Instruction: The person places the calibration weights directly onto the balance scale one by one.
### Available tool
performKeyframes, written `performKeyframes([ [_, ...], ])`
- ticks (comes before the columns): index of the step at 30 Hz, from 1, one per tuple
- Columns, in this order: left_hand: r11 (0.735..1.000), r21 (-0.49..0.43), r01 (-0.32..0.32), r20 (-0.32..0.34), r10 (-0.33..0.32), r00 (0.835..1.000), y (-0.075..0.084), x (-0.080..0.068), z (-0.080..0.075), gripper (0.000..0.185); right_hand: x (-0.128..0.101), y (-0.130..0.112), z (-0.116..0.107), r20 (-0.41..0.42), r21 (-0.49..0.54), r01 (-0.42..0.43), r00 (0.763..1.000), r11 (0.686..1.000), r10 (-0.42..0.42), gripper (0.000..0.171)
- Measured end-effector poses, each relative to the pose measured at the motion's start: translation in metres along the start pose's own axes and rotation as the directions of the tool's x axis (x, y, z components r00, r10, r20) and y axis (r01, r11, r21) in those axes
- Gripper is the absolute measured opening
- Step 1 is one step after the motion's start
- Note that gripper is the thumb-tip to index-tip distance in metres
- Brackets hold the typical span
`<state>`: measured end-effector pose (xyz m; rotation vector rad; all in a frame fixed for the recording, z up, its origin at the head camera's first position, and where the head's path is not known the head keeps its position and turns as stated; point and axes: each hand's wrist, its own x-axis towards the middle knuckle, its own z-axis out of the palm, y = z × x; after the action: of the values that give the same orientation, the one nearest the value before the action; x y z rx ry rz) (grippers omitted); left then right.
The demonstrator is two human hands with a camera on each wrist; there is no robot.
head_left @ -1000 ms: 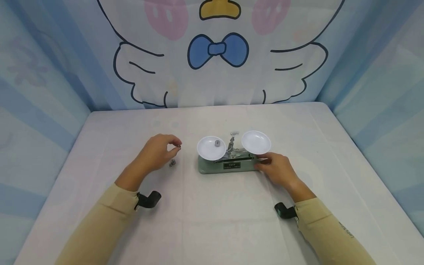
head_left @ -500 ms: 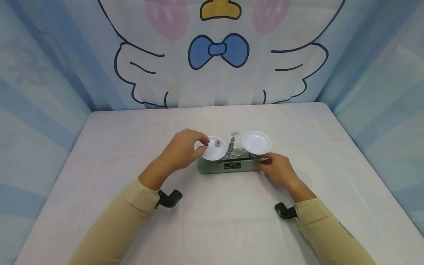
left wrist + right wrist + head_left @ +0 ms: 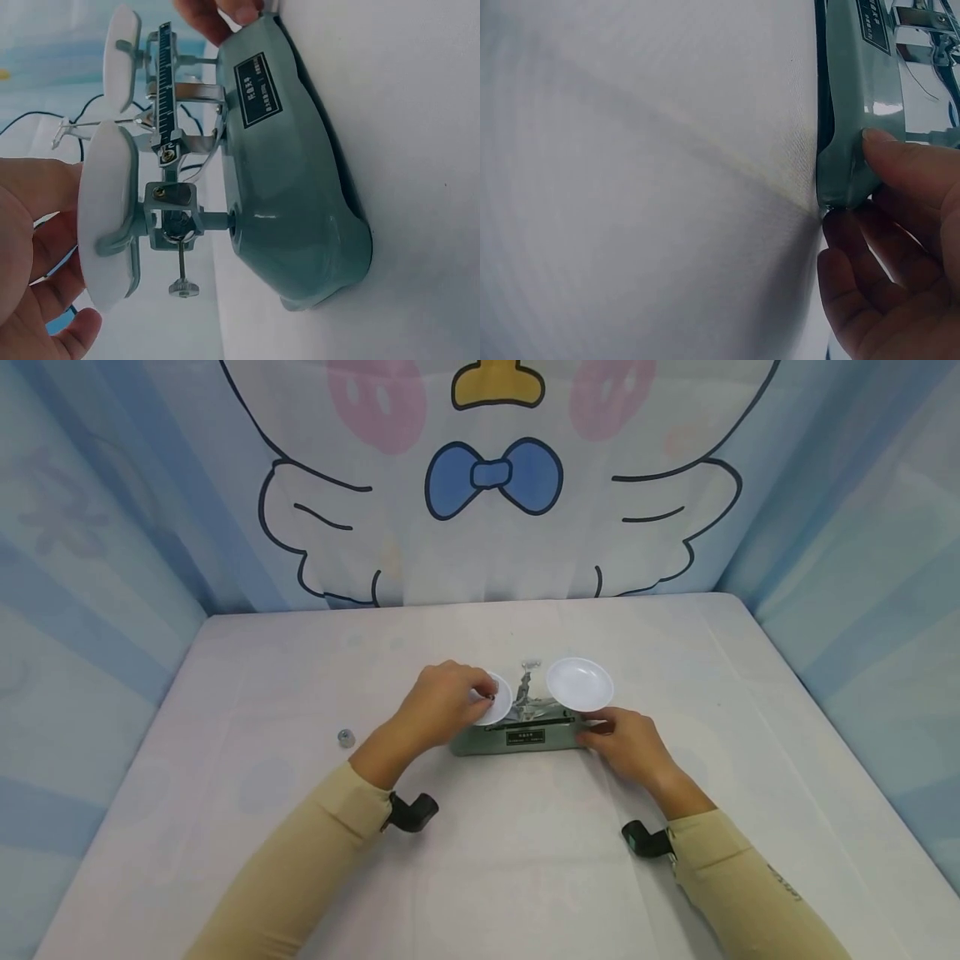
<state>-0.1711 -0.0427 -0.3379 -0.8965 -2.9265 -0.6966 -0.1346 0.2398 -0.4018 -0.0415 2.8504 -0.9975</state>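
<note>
Little legible anywhere. Dark nameplate (image 3: 257, 85) on the green balance base (image 3: 300, 195), upper middle of the left wrist view, with pale print too small and turned sideways to read. Same plate (image 3: 525, 737) at centre of the head view, only a blur of light marks. Graduated beam scale (image 3: 166, 90) above it with fine tick marks, numerals not readable. Faint lettering on the sleeve (image 3: 783, 881), lower right of the head view, illegible.

A lone weight (image 3: 346, 737) lies on the table (image 3: 225, 827), left of the balance scale (image 3: 525, 727).
</note>
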Motion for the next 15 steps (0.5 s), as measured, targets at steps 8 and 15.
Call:
performKeyframes([
  [8,1.000,0.021,0.005,-0.039,-0.004,0.999,0.0035,0.0014,0.0062,0.013,0.0009,0.0013,0.0008,-0.005,0.002,0.009,1.000,1.000,-0.009,0.045],
  [15,0.998,0.063,0.019,-0.048,-0.016,0.999,0.0053,0.0022,0.0093,0.013,0.0003,0.0017,0.0001,0.008,-0.006,-0.003,1.000,1.000,0.003,0.045],
])
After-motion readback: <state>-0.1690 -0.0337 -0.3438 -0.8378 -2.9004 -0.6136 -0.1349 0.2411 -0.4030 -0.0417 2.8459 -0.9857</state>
